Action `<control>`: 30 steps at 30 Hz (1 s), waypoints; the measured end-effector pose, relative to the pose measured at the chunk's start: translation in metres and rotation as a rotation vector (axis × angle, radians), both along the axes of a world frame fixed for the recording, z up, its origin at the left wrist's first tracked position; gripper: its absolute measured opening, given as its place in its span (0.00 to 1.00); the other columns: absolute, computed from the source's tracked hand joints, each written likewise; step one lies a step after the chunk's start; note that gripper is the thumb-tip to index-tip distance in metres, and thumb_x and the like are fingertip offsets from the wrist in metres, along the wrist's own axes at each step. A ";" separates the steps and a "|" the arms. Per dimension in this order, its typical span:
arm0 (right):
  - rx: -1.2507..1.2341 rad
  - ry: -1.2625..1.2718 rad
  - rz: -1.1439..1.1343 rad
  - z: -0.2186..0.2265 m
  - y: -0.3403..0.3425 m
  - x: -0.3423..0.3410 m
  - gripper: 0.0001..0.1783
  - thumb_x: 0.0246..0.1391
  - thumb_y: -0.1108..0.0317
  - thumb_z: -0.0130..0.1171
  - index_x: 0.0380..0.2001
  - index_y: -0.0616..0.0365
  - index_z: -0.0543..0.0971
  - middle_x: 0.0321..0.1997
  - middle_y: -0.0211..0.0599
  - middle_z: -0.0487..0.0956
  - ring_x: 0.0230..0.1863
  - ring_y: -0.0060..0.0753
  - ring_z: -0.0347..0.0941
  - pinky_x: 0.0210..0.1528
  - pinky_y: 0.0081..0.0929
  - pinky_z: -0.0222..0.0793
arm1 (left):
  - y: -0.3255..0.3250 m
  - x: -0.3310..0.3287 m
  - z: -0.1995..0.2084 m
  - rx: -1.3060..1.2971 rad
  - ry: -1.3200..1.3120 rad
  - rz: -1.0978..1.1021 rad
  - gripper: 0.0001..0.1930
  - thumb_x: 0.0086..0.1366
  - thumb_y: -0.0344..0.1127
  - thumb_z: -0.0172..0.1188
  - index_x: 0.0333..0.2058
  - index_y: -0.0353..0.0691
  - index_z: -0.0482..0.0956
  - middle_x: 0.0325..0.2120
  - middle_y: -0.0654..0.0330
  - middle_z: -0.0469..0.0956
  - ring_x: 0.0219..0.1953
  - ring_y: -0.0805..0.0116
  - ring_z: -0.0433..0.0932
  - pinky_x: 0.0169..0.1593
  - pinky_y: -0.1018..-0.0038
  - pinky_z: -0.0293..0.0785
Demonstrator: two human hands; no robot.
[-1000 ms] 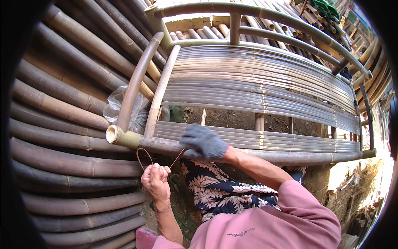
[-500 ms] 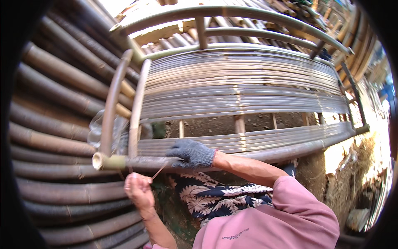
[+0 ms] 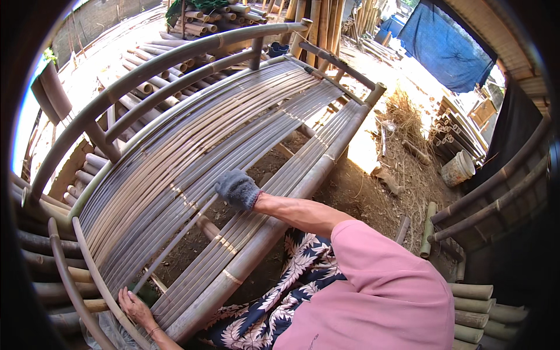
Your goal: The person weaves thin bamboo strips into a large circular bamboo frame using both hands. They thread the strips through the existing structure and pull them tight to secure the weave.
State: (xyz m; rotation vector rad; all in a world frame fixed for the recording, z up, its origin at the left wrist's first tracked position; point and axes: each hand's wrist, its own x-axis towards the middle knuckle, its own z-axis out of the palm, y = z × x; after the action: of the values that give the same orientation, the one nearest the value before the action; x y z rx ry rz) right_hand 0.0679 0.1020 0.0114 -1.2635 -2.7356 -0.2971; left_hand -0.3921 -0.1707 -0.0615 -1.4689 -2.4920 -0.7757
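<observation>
A long bamboo bench with a slatted seat stands before me. One loose bamboo slat lies at a slant along the gap in the seat, beside the fixed slats. My left hand, bare, pinches this slat's near-left end beside the bench's end rail. My right hand, in a grey knit glove, is closed around the slat farther along, over the gap. The glove hides the slat's far part. Front slats lie between the gap and the thick front rail.
The bench's curved backrest rises along the far side. Stacked bamboo poles lie behind it, with more cut poles at lower right. A white bucket and dry straw are on the ground. A blue tarp hangs at upper right.
The view has swung toward the right. My left hand has left the thin strip at the front rail's corner for the slat's end. My right hand has moved from the front slats onto the loose slat.
</observation>
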 end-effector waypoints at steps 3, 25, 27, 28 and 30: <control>0.154 0.094 0.138 0.013 -0.016 0.009 0.06 0.49 0.64 0.57 0.23 0.51 0.80 0.28 0.38 0.78 0.32 0.43 0.78 0.32 0.42 0.73 | -0.004 -0.003 -0.005 0.051 -0.017 -0.017 0.15 0.73 0.35 0.50 0.50 0.31 0.79 0.52 0.46 0.76 0.55 0.48 0.74 0.60 0.58 0.69; -0.335 -0.011 0.345 0.058 -0.058 -0.034 0.17 0.48 0.55 0.70 0.36 0.54 0.82 0.44 0.42 0.80 0.46 0.51 0.76 0.47 0.45 0.73 | -0.037 0.008 0.015 -0.088 -0.017 -0.028 0.17 0.71 0.43 0.51 0.29 0.38 0.79 0.30 0.53 0.78 0.39 0.50 0.77 0.46 0.53 0.71; -0.382 0.105 0.408 0.083 -0.074 -0.067 0.28 0.48 0.50 0.70 0.48 0.53 0.80 0.55 0.44 0.77 0.56 0.52 0.74 0.57 0.45 0.72 | -0.034 0.023 0.053 0.016 0.037 -0.023 0.16 0.72 0.43 0.52 0.30 0.37 0.78 0.33 0.50 0.78 0.37 0.48 0.78 0.43 0.54 0.73; -0.470 0.203 0.397 0.091 -0.083 -0.086 0.34 0.48 0.47 0.71 0.55 0.52 0.77 0.61 0.45 0.75 0.60 0.52 0.71 0.61 0.45 0.70 | -0.034 0.035 0.087 0.001 -0.031 -0.036 0.17 0.73 0.44 0.52 0.31 0.38 0.78 0.32 0.50 0.78 0.36 0.47 0.78 0.41 0.54 0.74; -0.619 0.330 0.484 0.122 -0.112 -0.126 0.44 0.49 0.44 0.70 0.65 0.54 0.67 0.62 0.50 0.73 0.63 0.52 0.70 0.66 0.43 0.66 | -0.030 0.071 0.169 -0.017 -0.081 -0.096 0.17 0.74 0.45 0.52 0.32 0.37 0.78 0.31 0.50 0.77 0.33 0.46 0.79 0.37 0.56 0.74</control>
State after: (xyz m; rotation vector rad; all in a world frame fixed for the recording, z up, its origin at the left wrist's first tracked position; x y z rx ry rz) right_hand -0.0577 -0.0098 0.1330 -0.5937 -2.7867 0.7758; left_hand -0.3211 -0.2004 0.1072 -1.6044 -2.5079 -0.8490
